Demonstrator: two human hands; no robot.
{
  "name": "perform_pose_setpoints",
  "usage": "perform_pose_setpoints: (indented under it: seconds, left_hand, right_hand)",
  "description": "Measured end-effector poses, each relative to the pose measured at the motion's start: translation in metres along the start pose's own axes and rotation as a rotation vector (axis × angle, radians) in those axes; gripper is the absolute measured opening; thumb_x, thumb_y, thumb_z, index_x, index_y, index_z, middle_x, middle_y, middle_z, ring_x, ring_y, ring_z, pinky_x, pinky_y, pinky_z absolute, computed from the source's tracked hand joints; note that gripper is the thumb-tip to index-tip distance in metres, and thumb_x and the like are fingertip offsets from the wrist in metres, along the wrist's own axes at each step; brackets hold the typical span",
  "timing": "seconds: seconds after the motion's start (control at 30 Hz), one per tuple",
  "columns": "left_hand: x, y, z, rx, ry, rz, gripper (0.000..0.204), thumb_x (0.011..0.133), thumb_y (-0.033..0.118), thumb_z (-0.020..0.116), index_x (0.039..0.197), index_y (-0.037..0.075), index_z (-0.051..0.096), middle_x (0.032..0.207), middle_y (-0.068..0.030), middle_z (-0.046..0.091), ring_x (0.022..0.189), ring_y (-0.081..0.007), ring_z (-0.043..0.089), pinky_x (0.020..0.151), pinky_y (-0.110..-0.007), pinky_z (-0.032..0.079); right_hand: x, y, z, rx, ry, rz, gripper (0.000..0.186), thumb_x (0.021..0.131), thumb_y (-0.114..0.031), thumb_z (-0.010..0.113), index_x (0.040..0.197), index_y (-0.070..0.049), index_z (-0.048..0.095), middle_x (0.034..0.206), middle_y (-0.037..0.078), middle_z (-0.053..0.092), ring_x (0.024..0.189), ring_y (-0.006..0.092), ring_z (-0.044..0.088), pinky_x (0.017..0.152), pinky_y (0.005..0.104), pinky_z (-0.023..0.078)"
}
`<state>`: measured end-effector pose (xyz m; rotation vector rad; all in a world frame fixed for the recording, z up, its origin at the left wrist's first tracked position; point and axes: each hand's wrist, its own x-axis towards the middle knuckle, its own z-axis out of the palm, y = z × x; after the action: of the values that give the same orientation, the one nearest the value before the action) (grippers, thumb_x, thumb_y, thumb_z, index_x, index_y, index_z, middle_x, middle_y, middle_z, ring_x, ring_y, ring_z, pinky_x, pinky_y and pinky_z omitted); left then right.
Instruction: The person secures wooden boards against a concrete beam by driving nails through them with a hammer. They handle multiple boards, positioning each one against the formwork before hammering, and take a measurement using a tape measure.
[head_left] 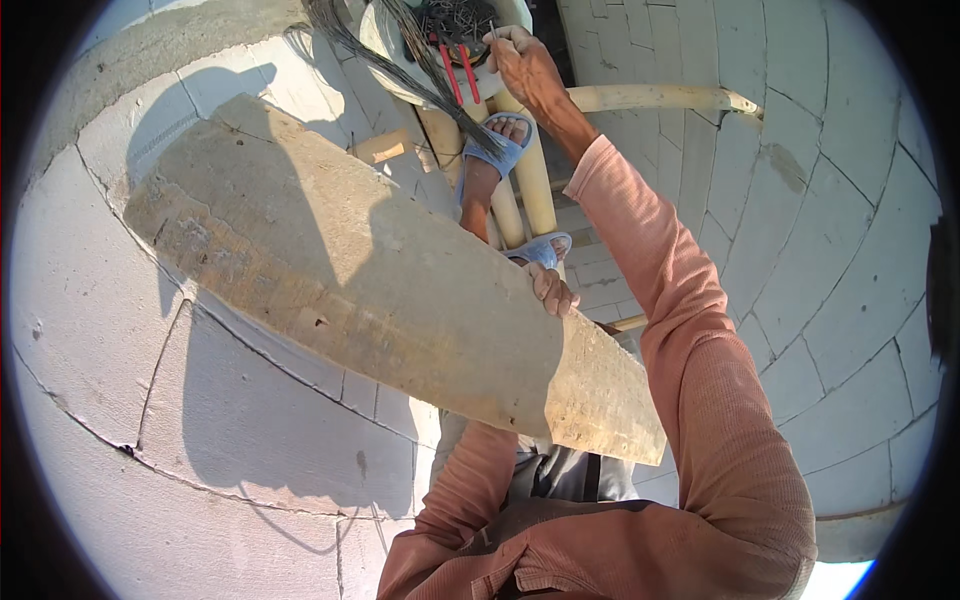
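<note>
A long, weathered wooden board (400, 290) lies slantwise across the view, from upper left to lower right. My left arm passes beneath it. The fingers of my left hand (552, 290) curl over its far edge and grip it; the rest of that hand is hidden. Over the rim of a white bucket (385, 50), my right hand (525, 72) is closed, with a thin nail (493, 31) at its fingertips. Dark nails (458, 18) fill the bucket beside red-handled pliers (460, 75). A bundle of thin wire (430, 80) hangs over the bucket's side.
My feet in blue sandals (508, 145) stand on pale round poles (535, 180). Another pole (660, 98) runs off to the right. Pale block walls rise at the left (90, 300) and right (800, 230). A short wood piece (380, 147) shows beyond the board.
</note>
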<state>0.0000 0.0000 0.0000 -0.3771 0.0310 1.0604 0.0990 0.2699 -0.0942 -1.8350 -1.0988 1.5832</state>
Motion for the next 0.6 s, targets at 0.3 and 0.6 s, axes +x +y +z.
perform_pose_setpoints:
  seconds: [0.3,0.6]
  left_hand:
    - [-0.028,-0.02,0.089,-0.016,0.246,-0.08,0.047,0.109,0.043,0.022,0.1,0.008,0.052,0.086,-0.0054,0.049,0.093,-0.0218,0.05,0.105,-0.042,0.036]
    - [-0.037,-0.106,0.203,0.15,0.349,-0.275,0.042,0.11,0.035,0.023,0.108,0.006,0.054,0.09,-0.0049,0.052,0.094,-0.0198,0.048,0.105,-0.039,0.037]
  right_hand:
    - [-0.296,-0.016,-0.145,0.753,-0.058,0.598,0.028,0.096,-0.02,0.048,0.117,-0.004,0.056,0.079,-0.001,0.053,0.065,0.0102,0.052,0.06,0.0242,0.043]
    - [-0.468,-0.088,-0.204,1.649,0.08,0.339,0.035,0.101,-0.042,0.055,0.092,-0.008,0.058,0.069,-0.002,0.048,0.056,0.009,0.04,0.056,0.0267,0.037]
